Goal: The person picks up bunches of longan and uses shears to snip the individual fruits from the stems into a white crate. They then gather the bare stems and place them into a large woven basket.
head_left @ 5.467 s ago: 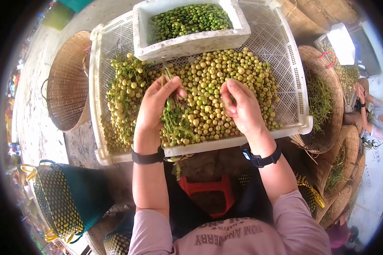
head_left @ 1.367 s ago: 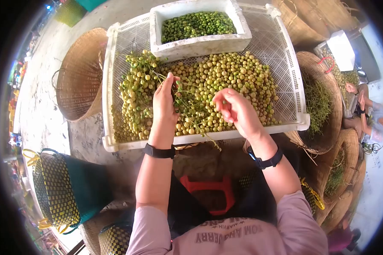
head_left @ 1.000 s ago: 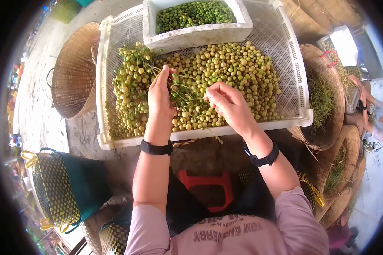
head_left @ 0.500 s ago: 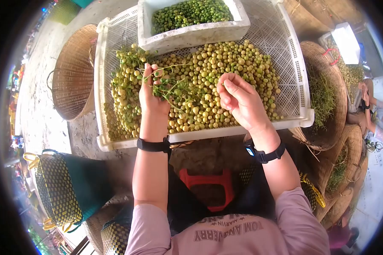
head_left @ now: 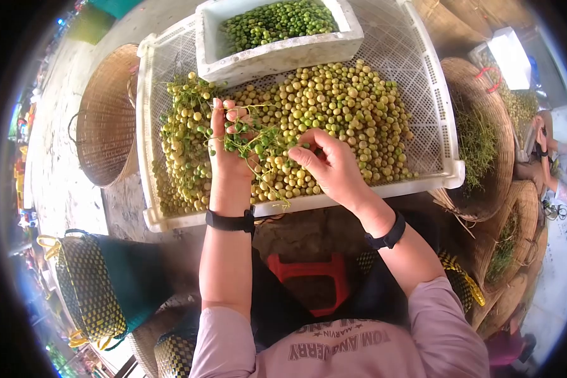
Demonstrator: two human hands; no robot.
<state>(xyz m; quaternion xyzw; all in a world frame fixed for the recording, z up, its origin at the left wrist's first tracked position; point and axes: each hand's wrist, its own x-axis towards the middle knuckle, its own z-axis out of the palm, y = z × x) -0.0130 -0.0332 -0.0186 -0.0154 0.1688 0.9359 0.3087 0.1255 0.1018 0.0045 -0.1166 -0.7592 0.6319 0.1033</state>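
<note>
My left hand (head_left: 230, 142) holds a sprig of thin green stems (head_left: 261, 140) with small green fruits, above a white mesh tray (head_left: 143, 138). My right hand (head_left: 326, 162) is at the sprig's right side, thumb and index finger bent close together; what lies between their tips is too small to make out. Under both hands, loose round yellow-green fruits (head_left: 353, 104) cover much of the tray. Fruits still on stems (head_left: 186, 120) lie at its left. A white foam box (head_left: 283, 55) holding small green fruits (head_left: 277, 24) rests across the tray's back.
Woven baskets stand left (head_left: 107, 120) and right (head_left: 504, 126), the right one with bare green stems (head_left: 475, 142). A checkered bag (head_left: 88, 283) is at lower left. Below the tray is a red stool (head_left: 312, 271). Another person's arm (head_left: 545, 151) shows far right.
My right hand has moved left and slightly down, to the sprig. My left hand still holds the sprig in nearly the same place. The view has shifted slightly.
</note>
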